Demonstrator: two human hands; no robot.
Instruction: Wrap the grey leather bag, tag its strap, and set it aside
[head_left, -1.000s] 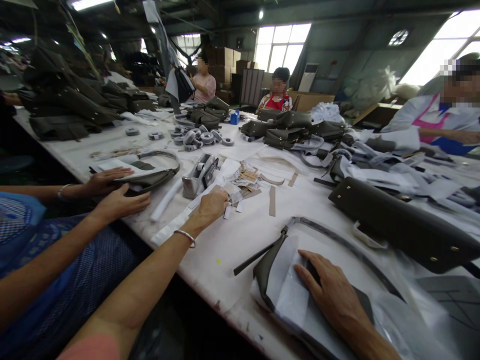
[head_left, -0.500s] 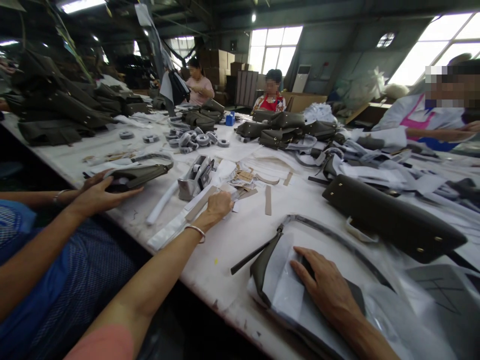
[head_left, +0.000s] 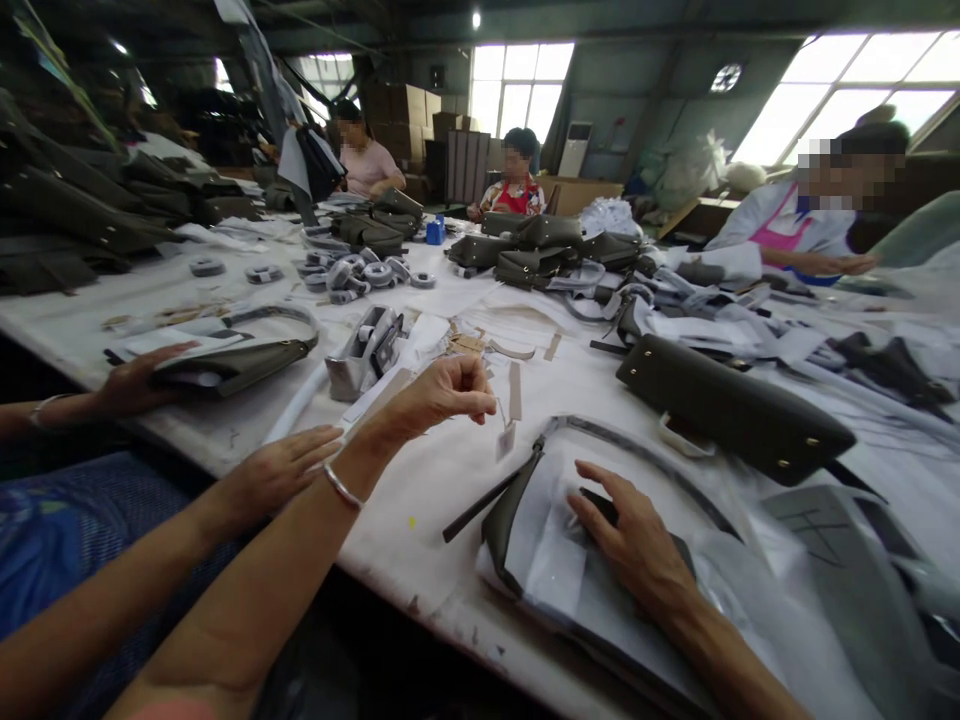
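Olive bag: lies flat on worktop w/ white paper over it, right under right hand; long axis runs from near edge away to the right.
Right hand: palm down, fingers spread flat, pressing bag + paper; grips nothing.
Left hand: raised off worktop, up and left of bag; thumb + fingertips pinched together on thin thread.
Tag: small pale slip, dangles from that thread below left hand, just above bag's near-left corner, not touching as far as I can tell.
Nearer hand: right is on bag; left is close, a bit to its left.
Strap: curves from bag's corner round beyond right hand.
Black rod: sticks out from bag's corner toward left arm.
Tape holder: beyond left hand, well apart.
Co-worker's hand: flat on worktop just left of left wrist; their other hand on another bag.
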